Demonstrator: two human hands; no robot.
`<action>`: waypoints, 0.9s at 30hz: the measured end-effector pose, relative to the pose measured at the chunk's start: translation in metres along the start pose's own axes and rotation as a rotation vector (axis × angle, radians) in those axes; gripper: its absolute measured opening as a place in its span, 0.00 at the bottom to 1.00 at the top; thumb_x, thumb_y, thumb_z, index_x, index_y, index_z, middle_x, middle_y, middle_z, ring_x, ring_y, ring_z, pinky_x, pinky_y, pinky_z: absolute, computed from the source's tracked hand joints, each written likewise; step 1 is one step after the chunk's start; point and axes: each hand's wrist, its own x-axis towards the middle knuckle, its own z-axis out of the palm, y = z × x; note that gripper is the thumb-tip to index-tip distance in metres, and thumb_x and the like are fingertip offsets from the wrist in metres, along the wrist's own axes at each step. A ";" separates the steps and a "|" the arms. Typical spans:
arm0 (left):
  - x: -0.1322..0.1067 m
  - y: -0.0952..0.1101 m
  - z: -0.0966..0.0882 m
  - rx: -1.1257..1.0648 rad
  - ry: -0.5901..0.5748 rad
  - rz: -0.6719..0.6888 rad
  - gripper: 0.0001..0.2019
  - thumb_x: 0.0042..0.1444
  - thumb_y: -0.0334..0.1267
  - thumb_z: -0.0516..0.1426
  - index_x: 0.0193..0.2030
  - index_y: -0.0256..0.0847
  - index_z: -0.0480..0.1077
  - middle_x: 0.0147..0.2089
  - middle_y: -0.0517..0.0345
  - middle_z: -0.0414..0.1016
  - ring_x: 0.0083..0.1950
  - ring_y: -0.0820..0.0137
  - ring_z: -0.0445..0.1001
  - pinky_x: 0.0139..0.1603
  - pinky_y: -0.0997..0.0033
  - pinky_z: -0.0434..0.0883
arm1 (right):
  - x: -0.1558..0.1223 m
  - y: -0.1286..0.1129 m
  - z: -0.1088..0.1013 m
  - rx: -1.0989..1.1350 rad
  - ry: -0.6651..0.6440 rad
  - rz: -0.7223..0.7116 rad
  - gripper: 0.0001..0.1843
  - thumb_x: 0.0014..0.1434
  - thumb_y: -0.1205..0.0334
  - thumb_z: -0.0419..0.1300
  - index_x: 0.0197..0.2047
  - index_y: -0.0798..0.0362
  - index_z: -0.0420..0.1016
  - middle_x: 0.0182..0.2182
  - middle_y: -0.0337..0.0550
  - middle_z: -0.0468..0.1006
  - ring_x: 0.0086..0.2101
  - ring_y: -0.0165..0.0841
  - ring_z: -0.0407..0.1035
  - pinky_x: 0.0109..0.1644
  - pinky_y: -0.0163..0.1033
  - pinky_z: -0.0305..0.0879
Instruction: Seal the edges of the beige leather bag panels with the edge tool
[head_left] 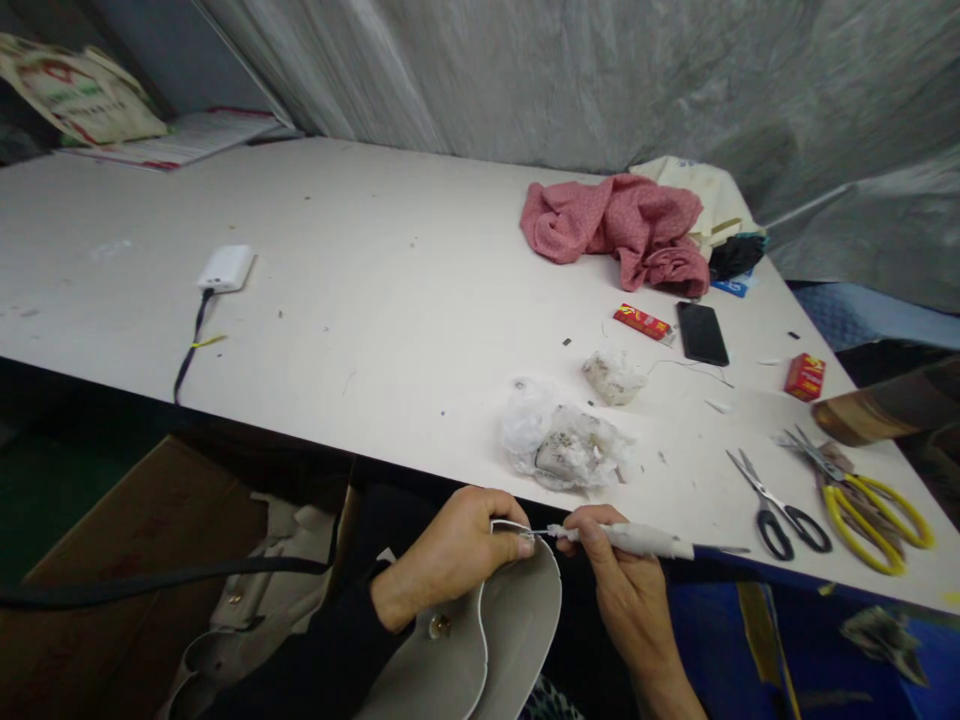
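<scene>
My left hand (480, 540) grips the upper edge of a beige leather-like bag (521, 610), thumb on the near face and fingers curled behind. The bag hangs in front of my lap, with a curved flap edge and a round gold-coloured stud (439, 626). My right hand (626, 590) is closed around a white pen-shaped tool (645, 540) with a thin metal tip. That tip meets the bag's edge beside my left thumb. Just beyond, on the table, lie a crumpled clear plastic bag (525, 425) and a stained white wad (574, 452).
On the white table (390, 300), scissors with black handles (780, 510) and yellow handles (874, 515) lie right. Behind are a phone (702, 333), red boxes (806, 377) and a pink cloth (615, 225). A cabled white device (226, 268) sits left; below is a cardboard box (142, 530).
</scene>
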 end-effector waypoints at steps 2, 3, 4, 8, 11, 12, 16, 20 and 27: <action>-0.001 -0.001 0.001 -0.010 0.003 -0.006 0.05 0.49 0.36 0.65 0.32 0.36 0.80 0.28 0.59 0.78 0.31 0.69 0.71 0.33 0.72 0.64 | 0.001 -0.003 -0.003 -0.038 -0.041 -0.031 0.16 0.74 0.52 0.56 0.37 0.49 0.79 0.27 0.36 0.80 0.31 0.30 0.75 0.39 0.32 0.68; -0.001 -0.002 0.002 -0.019 0.004 -0.009 0.05 0.49 0.36 0.65 0.31 0.36 0.80 0.28 0.59 0.78 0.31 0.69 0.71 0.33 0.72 0.64 | 0.002 -0.004 -0.004 -0.055 -0.064 -0.050 0.17 0.74 0.53 0.55 0.37 0.49 0.78 0.27 0.35 0.79 0.31 0.30 0.74 0.39 0.32 0.68; -0.001 -0.002 0.003 -0.030 0.003 -0.010 0.05 0.49 0.36 0.65 0.31 0.36 0.80 0.27 0.59 0.77 0.30 0.69 0.70 0.32 0.72 0.64 | 0.004 -0.006 -0.006 -0.072 -0.088 -0.068 0.17 0.75 0.54 0.55 0.36 0.50 0.78 0.27 0.35 0.78 0.31 0.30 0.74 0.39 0.32 0.67; -0.001 -0.004 0.006 -0.074 -0.017 0.004 0.04 0.48 0.35 0.64 0.29 0.36 0.79 0.27 0.60 0.76 0.30 0.70 0.69 0.33 0.72 0.64 | 0.012 -0.011 -0.010 -0.122 -0.191 -0.112 0.18 0.75 0.55 0.53 0.35 0.50 0.75 0.27 0.35 0.75 0.30 0.30 0.71 0.38 0.33 0.63; -0.002 -0.005 0.007 -0.093 -0.045 0.003 0.03 0.46 0.34 0.64 0.28 0.36 0.78 0.27 0.60 0.75 0.30 0.70 0.69 0.33 0.72 0.64 | 0.016 -0.010 -0.010 -0.124 -0.262 -0.112 0.19 0.76 0.54 0.52 0.34 0.50 0.73 0.27 0.35 0.72 0.30 0.30 0.68 0.37 0.35 0.60; -0.002 -0.005 0.008 -0.099 -0.058 0.002 0.03 0.46 0.33 0.64 0.28 0.36 0.78 0.27 0.60 0.75 0.30 0.70 0.69 0.33 0.72 0.64 | 0.016 -0.009 -0.009 -0.116 -0.280 -0.105 0.19 0.76 0.54 0.52 0.33 0.51 0.73 0.27 0.36 0.71 0.30 0.31 0.67 0.37 0.35 0.59; 0.000 -0.013 0.006 -0.180 -0.159 -0.036 0.04 0.42 0.33 0.65 0.28 0.37 0.79 0.26 0.61 0.75 0.30 0.71 0.68 0.32 0.73 0.63 | 0.012 -0.005 -0.007 0.008 -0.360 -0.098 0.22 0.76 0.49 0.52 0.32 0.51 0.71 0.29 0.38 0.70 0.32 0.32 0.66 0.37 0.37 0.59; 0.002 -0.024 0.003 -0.293 -0.336 -0.125 0.08 0.36 0.34 0.67 0.28 0.38 0.81 0.25 0.63 0.74 0.27 0.73 0.65 0.29 0.74 0.61 | 0.009 0.000 -0.006 0.178 -0.434 -0.146 0.24 0.74 0.45 0.54 0.31 0.51 0.74 0.28 0.39 0.71 0.32 0.34 0.66 0.38 0.39 0.60; -0.004 -0.019 -0.004 -0.188 -0.182 -0.061 0.06 0.44 0.35 0.61 0.29 0.37 0.77 0.24 0.63 0.71 0.27 0.72 0.64 0.30 0.73 0.60 | 0.021 0.005 -0.020 0.080 0.139 -0.158 0.19 0.74 0.49 0.55 0.35 0.51 0.77 0.27 0.38 0.74 0.31 0.35 0.70 0.39 0.40 0.65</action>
